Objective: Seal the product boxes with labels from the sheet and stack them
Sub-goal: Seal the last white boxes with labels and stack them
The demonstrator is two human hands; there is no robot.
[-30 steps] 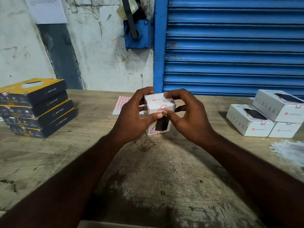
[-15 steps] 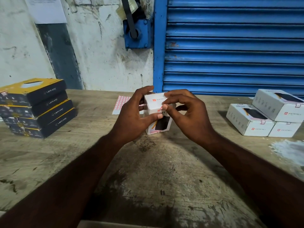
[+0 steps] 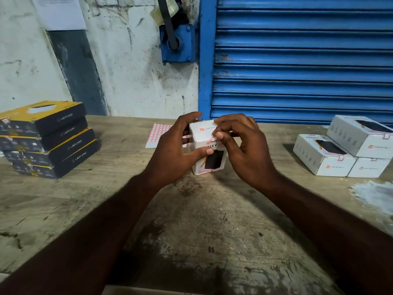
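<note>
A white product box (image 3: pixel 205 135) stands on end in the middle of the wooden table. My left hand (image 3: pixel 177 149) grips it from the left, fingers behind it and thumb across its front. My right hand (image 3: pixel 244 145) curls over the box's top right edge, its fingertips pressing a small red-edged label (image 3: pixel 213 139) onto the flap seam. The label sheet (image 3: pixel 158 133), white with rows of red-outlined labels, lies flat behind my left hand and is partly hidden. Three sealed white boxes (image 3: pixel 344 150) are stacked at the right.
A stack of several black-and-yellow boxes (image 3: pixel 45 138) sits at the table's left edge. A blue roller shutter (image 3: pixel 297 60) and a scuffed white wall close off the back. A pale stain (image 3: pixel 374 194) marks the table at the right.
My right hand's fingers have moved up from the box's front to its top right edge. The box and my left hand have stayed in place.
</note>
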